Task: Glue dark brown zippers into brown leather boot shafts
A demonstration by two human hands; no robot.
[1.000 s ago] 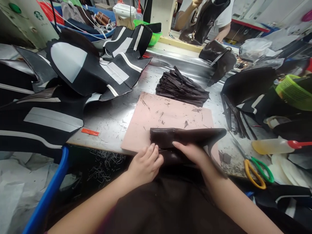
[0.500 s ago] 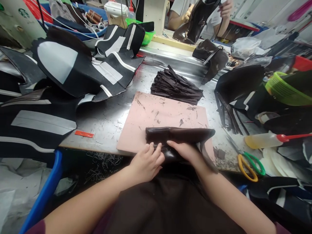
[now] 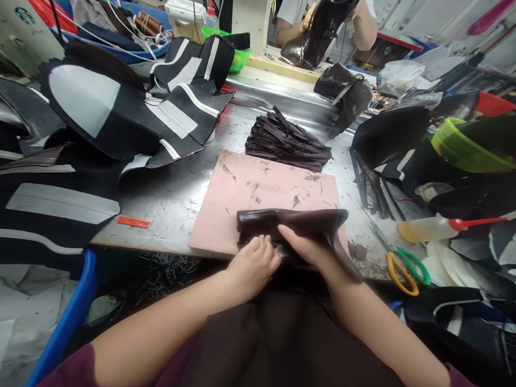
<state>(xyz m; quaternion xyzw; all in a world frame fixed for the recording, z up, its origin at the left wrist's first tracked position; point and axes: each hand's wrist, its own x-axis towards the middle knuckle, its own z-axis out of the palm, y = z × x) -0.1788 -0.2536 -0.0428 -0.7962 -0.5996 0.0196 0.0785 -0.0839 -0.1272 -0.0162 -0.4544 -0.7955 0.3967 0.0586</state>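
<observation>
A folded dark brown leather piece (image 3: 290,221) lies across the near edge of a pink work mat (image 3: 266,196) on the metal table (image 3: 177,193). My left hand (image 3: 253,264) presses its fingertips on the piece's near left edge. My right hand (image 3: 312,251) lies flat on the leather just to the right, fingers pointing left, touching the left hand's fingertips. More of the brown leather hangs off the table edge into my lap. Neither hand lifts the piece.
A stack of dark leather strips (image 3: 288,141) sits beyond the mat. Black-and-white cut panels (image 3: 121,115) pile at the left. Scissors (image 3: 403,264) and a glue bottle (image 3: 431,228) lie at the right, near a green basket (image 3: 467,145). A co-worker (image 3: 322,27) handles a brown bag across the table.
Both hands have shifted slightly forward along the leather's near edge, and the folded piece looks a little shorter on its right side. The co-worker has raised the bag.
</observation>
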